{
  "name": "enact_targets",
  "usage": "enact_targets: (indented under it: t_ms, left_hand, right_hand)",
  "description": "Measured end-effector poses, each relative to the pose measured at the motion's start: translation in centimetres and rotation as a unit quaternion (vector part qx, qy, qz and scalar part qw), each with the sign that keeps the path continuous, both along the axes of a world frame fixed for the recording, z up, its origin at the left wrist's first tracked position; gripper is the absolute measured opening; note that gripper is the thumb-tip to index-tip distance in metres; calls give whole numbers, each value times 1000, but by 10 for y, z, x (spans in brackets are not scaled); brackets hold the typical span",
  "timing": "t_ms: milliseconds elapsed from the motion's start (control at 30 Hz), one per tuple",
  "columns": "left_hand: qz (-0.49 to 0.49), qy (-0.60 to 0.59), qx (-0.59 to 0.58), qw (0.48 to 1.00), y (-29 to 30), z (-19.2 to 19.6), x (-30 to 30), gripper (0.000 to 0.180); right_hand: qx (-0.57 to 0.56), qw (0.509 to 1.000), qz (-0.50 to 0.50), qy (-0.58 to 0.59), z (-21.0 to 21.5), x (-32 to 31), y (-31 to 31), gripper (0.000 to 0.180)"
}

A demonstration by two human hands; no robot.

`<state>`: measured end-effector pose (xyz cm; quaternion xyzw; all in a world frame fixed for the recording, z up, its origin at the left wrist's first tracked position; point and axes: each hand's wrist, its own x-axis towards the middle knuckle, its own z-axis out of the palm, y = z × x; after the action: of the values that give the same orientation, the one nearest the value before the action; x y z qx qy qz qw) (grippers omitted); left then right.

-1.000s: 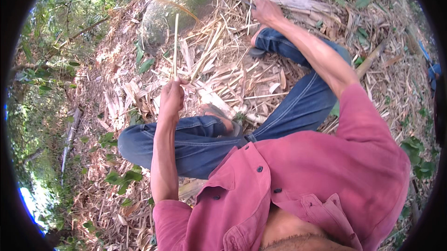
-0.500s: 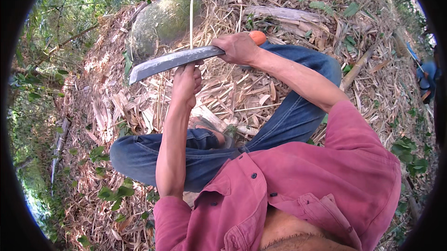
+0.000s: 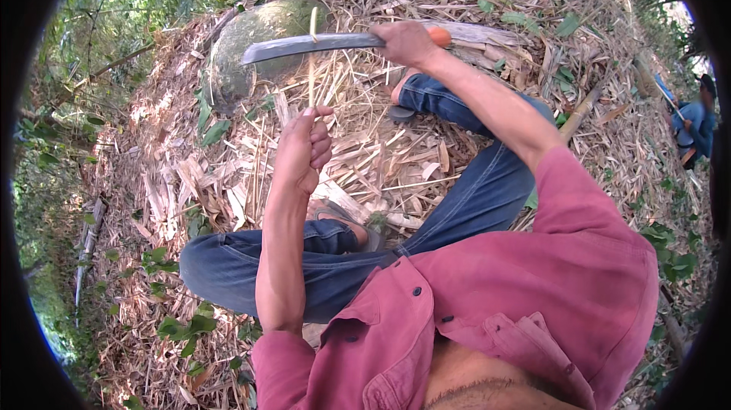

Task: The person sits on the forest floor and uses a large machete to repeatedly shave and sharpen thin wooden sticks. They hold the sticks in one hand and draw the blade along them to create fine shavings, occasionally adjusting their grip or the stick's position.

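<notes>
My left hand (image 3: 303,148) is closed on the near end of a thin, pale strip of wood or bamboo (image 3: 311,82), which points away from me. My right hand (image 3: 409,46) grips a machete (image 3: 285,47) where blade and handle meet. An orange handle end (image 3: 439,36) sticks out past that fist. The long grey blade points left and lies across the strip close to its far tip, with a small curl or shaving showing at the crossing.
A large mossy rock (image 3: 263,52) stands just beyond the blade. Chips and dry strips (image 3: 365,159) litter the ground between my bent legs in jeans (image 3: 472,197). A weathered log (image 3: 480,35) lies behind the right hand. Another person (image 3: 697,124) sits at the far right.
The machete has moved away from me along the strip, from beside my left hand to near the far tip. My left hand has dropped slightly nearer, still holding the strip.
</notes>
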<state>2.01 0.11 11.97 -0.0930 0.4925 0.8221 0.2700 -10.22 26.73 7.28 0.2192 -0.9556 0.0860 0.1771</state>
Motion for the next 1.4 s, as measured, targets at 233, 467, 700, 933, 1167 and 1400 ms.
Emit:
enact_targets:
  t_ms: [233,467,700,933,1167,1400]
  left_hand:
    - [-25,-12,-20,999,-4,3,26,27]
    - [5,-31,-11,999,-15,-4,7,30]
    - [-23,5,-43,999,-3,-1,15,31]
    - [5,44,-81,996,-4,10,23,31]
    - [27,61,-76,995,-3,16,23,35]
    - [27,61,-67,996,-11,7,19,32]
  right_hand:
    - [44,980,-172,-85,17,-36,45,17]
    - [32,987,-151,-48,67,10,95,32]
    - [51,994,89,-45,47,79,-18,32]
    - [21,988,154,15,40,68,-52,28]
    - [44,984,152,81,54,50,-46,16]
    - [82,986,110,91,49,18,-25,16]
